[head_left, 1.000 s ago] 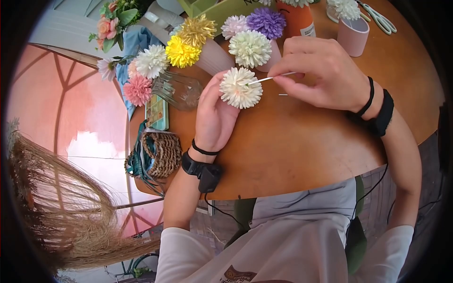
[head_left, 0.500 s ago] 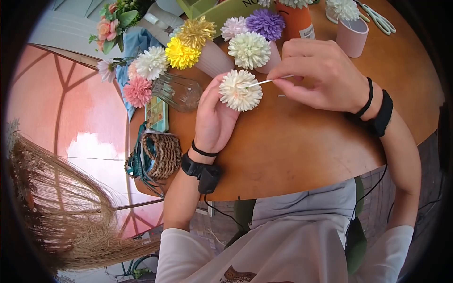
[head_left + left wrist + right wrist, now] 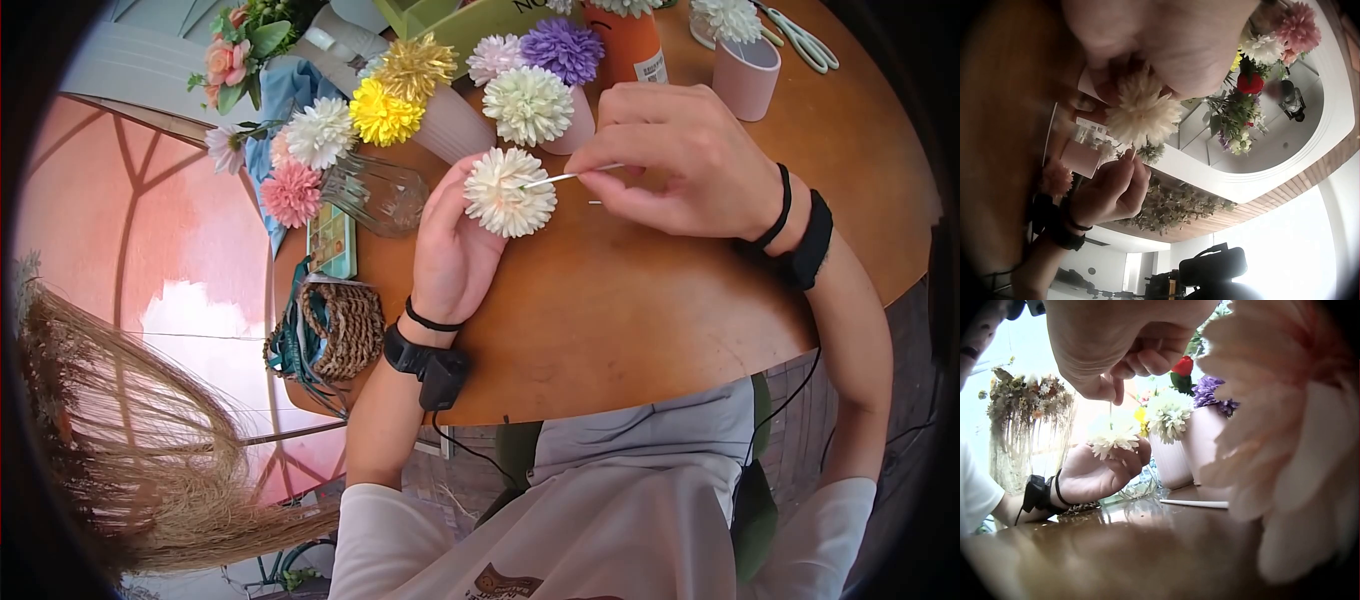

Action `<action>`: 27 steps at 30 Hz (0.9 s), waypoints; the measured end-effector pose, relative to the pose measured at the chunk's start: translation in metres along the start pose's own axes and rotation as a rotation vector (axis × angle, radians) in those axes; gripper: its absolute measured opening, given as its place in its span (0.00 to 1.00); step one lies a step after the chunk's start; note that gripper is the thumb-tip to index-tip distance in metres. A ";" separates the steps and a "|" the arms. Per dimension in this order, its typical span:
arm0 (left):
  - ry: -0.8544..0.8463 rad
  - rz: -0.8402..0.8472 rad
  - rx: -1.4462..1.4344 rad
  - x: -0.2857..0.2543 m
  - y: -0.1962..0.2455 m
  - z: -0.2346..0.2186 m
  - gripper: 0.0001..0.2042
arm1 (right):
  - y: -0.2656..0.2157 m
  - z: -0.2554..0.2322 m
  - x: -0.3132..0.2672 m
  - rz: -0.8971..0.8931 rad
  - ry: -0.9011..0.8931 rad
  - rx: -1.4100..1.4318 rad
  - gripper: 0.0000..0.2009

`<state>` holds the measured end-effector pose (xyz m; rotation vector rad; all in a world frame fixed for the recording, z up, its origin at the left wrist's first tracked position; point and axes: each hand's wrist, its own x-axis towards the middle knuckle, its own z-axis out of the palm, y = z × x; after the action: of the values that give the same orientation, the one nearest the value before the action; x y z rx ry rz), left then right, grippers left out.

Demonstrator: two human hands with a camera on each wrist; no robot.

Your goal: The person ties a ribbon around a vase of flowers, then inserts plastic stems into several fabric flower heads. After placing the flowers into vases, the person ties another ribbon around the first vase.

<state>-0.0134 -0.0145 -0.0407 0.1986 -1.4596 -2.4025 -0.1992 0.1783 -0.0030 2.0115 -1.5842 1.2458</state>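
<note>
My left hand [image 3: 456, 250] holds a cream artificial chrysanthemum [image 3: 508, 208] just over the table, its petals facing up and its stem hidden behind the fingers. Above and to the right, my right hand [image 3: 680, 160] pinches a thin white stick [image 3: 552, 180] between thumb and forefinger. The stick slants down to the left, its tip at the flower's centre. In the right wrist view the flower [image 3: 1110, 441] sits on the left fingertips, with the pinching fingers right above. A second white stick [image 3: 1194, 504] lies on the table.
Beyond the hands stand pale pink vases with a white-green flower [image 3: 528, 105], a purple flower [image 3: 565, 48] and a yellow flower [image 3: 386, 110]. A glass vase [image 3: 385, 195] lies left of my left hand, near a woven basket [image 3: 342, 325]. A pink cup [image 3: 748, 80] and scissors [image 3: 805, 45] are back right.
The cream flower has shifted slightly and its face has tipped a little. The white stick's tip has moved slightly at the flower's centre. Both hands keep their hold.
</note>
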 end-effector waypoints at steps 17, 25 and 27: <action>0.037 -0.001 -0.038 -0.001 0.003 0.010 0.16 | 0.001 0.000 0.001 -0.013 -0.001 -0.003 0.02; 0.013 -0.010 -0.019 -0.001 0.002 0.007 0.17 | 0.002 0.002 0.000 -0.038 0.008 -0.023 0.03; -0.022 -0.017 0.020 -0.001 0.001 0.000 0.19 | 0.003 0.002 0.000 -0.050 0.011 -0.021 0.03</action>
<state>-0.0125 -0.0147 -0.0401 0.1907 -1.4983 -2.4119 -0.2008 0.1757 -0.0051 2.0149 -1.5262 1.2153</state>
